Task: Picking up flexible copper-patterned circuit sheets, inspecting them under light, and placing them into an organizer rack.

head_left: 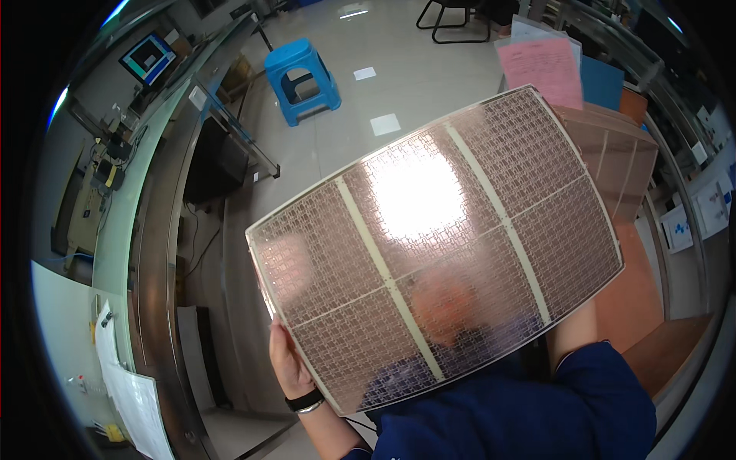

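Note:
A large copper-coloured circuit board panel is held up tilted in front of my body. Its face carries a dense repeated pattern, divided by pale strips, and a bright glare covers its upper middle. My left hand, with a dark band on the wrist, grips the panel's lower left edge, closed on it; some fingers are hidden behind. My right forearm goes behind the panel's lower right part, where the panel hides that hand and its fingers.
More copper-coloured panels stand at the right, beside a pink sheet and a blue folder. A blue stool stands ahead on the floor. A long glass-topped bench runs along the left, with a monitor at its far end.

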Available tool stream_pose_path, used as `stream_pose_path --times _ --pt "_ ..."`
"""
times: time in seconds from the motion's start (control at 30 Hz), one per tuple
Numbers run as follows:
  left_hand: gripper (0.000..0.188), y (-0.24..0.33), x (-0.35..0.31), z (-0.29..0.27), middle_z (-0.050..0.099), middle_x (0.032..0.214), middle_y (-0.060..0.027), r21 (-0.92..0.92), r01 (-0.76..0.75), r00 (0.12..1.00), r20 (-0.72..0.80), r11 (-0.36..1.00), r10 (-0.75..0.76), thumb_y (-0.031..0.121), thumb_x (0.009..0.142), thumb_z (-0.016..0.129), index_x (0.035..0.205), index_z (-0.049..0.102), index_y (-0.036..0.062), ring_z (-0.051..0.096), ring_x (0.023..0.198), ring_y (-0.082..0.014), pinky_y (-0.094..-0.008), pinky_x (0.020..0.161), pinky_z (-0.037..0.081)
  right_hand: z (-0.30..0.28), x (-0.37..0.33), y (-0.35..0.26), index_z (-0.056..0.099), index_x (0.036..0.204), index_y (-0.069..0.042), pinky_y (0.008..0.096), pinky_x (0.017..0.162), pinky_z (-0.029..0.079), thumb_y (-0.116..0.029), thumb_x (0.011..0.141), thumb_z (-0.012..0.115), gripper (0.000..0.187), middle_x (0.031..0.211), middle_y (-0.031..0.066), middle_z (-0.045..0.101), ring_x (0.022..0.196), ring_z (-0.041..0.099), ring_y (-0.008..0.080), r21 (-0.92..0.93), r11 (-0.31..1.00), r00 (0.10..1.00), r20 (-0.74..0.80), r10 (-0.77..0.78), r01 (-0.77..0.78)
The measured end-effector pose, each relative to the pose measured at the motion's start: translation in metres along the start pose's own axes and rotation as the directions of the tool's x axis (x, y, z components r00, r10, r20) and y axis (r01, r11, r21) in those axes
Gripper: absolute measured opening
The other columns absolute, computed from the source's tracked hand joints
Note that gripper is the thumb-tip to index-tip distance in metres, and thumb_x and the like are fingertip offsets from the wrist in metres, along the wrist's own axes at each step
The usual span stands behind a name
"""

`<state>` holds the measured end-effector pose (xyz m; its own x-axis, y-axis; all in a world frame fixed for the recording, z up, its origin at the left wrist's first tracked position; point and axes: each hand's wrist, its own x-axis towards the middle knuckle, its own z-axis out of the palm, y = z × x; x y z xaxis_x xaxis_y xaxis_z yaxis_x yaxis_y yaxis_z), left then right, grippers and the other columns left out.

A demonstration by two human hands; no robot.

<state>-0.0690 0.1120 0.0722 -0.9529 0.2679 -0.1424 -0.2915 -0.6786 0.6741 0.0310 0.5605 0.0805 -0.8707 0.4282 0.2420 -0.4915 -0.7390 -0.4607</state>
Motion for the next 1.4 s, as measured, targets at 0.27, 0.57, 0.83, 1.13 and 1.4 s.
stream_pose_path --times 0.27,0.57,0.83,1.13,1.4 --pt "0.019 -0.014 0.003 0.03 0.063 0.098 -0.0083 -0.06 0.017 0.998 -0.056 0.998 -0.02 0.012 0.092 0.046 0.106 0.054 0.0014 0.061 0.09 -0.0121 -0.0231 0.079 0.051 0.014 -0.019 0.005 0.044 0.124 -0.008 0.0352 0.095 0.038 -0.036 0.093 0.041 0.041 0.123 0.0091 0.047 0.116 0.043 0.0229 0.016 0.998 0.994 -0.09 0.069 -0.068" --pt "0.017 -0.047 0.013 0.063 0.06 0.098 -0.0027 -0.274 -0.074 0.995 0.051 0.959 0.091 0.013 0.094 0.043 0.108 0.05 0.0072 0.057 0.094 -0.0117 -0.029 0.087 0.046 0.06 -0.058 0.051 0.028 0.136 -0.009 0.0421 0.101 0.033 -0.033 0.094 0.04 0.05 0.134 0.0104 0.039 0.122 0.038 0.0286 0.008 0.99 0.983 0.116 0.14 -0.142" --pt "0.05 -0.055 0.008 0.074 0.042 0.128 -0.0188 0.171 0.14 0.915 0.355 0.975 -0.193 0.018 0.091 0.048 0.134 0.026 0.0027 0.048 0.114 -0.0277 -0.037 0.092 0.044 0.035 -0.062 -0.038 0.037 0.13 0.0 0.0328 0.099 0.034 -0.006 0.087 0.048 0.044 0.124 0.0114 0.047 0.115 0.045 0.0204 -0.52 0.804 0.885 -0.177 -0.431 0.288" --pt "0.042 -0.045 0.028 0.047 0.05 0.119 -0.0198 0.22 0.021 0.971 0.227 0.975 -0.072 0.018 0.091 0.049 0.127 0.037 0.0002 0.056 0.101 -0.0282 -0.0338 0.085 0.05 0.02 -0.181 -0.26 0.042 0.125 0.003 0.0309 0.085 0.046 -0.021 0.091 0.048 0.041 0.124 0.0159 0.046 0.104 0.054 0.0216 -0.782 0.561 0.658 -0.274 -0.701 0.272" --pt "0.034 -0.043 0.037 0.051 0.055 0.112 -0.0177 0.231 -0.002 0.983 0.181 0.973 -0.041 0.017 0.092 0.046 0.121 0.043 -0.0007 0.058 0.096 -0.024 -0.0322 0.082 0.05 -0.077 -0.205 -0.281 0.048 0.111 0.007 0.0334 0.078 0.046 -0.015 0.09 0.046 0.031 0.105 0.0132 0.055 0.091 0.057 0.023 -0.897 0.432 0.149 -0.442 -0.885 -0.092"
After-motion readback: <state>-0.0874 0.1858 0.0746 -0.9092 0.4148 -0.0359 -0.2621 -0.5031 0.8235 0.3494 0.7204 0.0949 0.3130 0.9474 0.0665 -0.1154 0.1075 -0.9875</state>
